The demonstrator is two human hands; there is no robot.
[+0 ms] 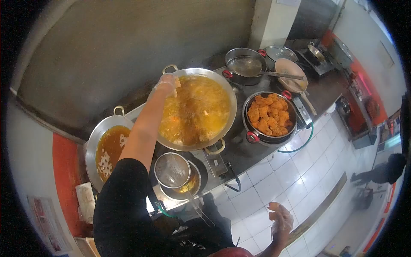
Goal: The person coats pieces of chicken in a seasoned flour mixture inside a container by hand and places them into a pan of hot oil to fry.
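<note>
My left hand [168, 81], in a clear plastic glove, reaches over the far left rim of a large wok [232, 96] of bubbling yellow oil. A pale piece of food [177, 85] shows at its closed fingers, just above the oil; its kind is unclear. Some orange bits float in the oil. My right hand [281, 218], also gloved, is over the floor at lower right, away from the stove. Its fingers are loosely bent and apart, with nothing visible in them. At the bottom edge, part of a dark red round object [233, 252] shows near my body.
Left stands a second wok [92, 147] of darker oil. A mesh strainer [172, 170] rests over a pot in front. Right of the large wok, a pan [247, 128] holds fried orange pieces [269, 115]. Behind are a deep pan [246, 66] and a bowl [291, 70] with utensils. A person [385, 169] stands far right.
</note>
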